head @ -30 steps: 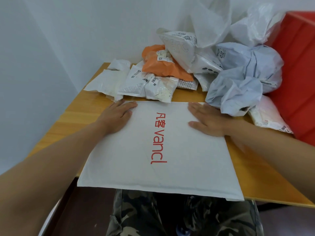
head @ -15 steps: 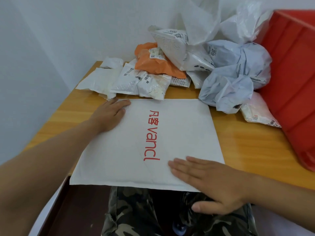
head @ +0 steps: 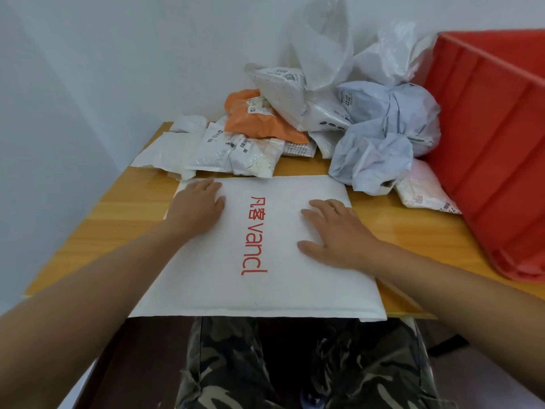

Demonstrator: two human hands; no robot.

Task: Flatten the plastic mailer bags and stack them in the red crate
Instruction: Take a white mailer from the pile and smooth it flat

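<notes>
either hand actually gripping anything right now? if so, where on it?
Nothing is gripped. Both hands lie flat on the white vancl mailer: left hand on its far left corner, right hand on its right half. Fingers are straight, pressing down.

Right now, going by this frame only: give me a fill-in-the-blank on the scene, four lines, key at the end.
1. Both hands, left hand and right hand, press flat on the white ____.
2. The word printed on the mailer is in ____ ink.
3. The crate stands on the table's ____ side.
4. In the pile, the one brightly coloured bag is ____.

Missing words: mailer; red; right; orange
</notes>
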